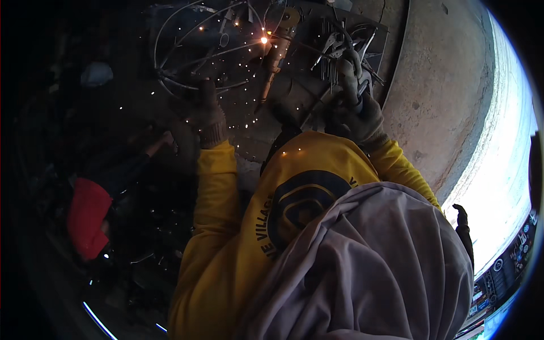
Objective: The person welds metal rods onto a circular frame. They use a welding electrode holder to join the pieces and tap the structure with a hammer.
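Note:
My left hand (211,122), in a knitted work glove, is at the near side of a round frame of bent metal rods (161,42). Its thumb points up; the other fingers are lost in the dark. A small bright glow (264,40) throws sparks at the frame's right side. Beside it lies an orange-brown angle grinder (279,48). Farther right, my gloved right hand (362,120) is closed around a grey, thick-handled tool that looks like a welding electrode holder (350,71). Locking pliers (368,42) and several thin rods (328,39) lie just beyond it.
Bare concrete floor (442,85) stretches along the right, bright daylight beyond it. At the left, a person in a red top (89,218) is low down in the dark. A pale, rounded object (96,74) sits at the far left.

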`<state>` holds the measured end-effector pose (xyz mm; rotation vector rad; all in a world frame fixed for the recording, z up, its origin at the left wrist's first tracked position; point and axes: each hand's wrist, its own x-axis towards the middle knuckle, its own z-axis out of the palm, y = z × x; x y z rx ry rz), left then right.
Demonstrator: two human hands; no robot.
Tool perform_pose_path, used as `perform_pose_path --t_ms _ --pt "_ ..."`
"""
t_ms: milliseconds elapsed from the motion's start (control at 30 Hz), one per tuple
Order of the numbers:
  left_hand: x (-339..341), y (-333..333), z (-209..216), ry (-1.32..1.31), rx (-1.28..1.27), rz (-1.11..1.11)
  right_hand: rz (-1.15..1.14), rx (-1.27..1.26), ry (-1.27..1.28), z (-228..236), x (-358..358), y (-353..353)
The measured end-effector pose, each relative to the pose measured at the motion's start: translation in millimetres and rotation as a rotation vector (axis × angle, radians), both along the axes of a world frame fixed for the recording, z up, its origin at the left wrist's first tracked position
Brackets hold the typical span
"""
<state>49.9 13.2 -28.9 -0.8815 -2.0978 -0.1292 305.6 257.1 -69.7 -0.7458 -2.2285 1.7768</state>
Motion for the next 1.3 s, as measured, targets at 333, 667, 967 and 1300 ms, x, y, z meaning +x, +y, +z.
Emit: perform_pose_path --t_ms 333,667,967,1300 --pt "-1 -7 -2 -0.384 0.156 -0.006 -0.007 -0.053 -0.040 5 -3 -9" --pt "-6 -8 2 -0.258 0.018 0.196 0.020 -0.055 -0.037 -11 -3 -12" --pt "15 20 32 -0.775 0.629 -0.005 0.007 -0.025 -0.051 -8 -5 -14" --pt "14 16 27 -0.586 0.345 0.271 0.034 -0.093 -0.055 1 -10 -14"
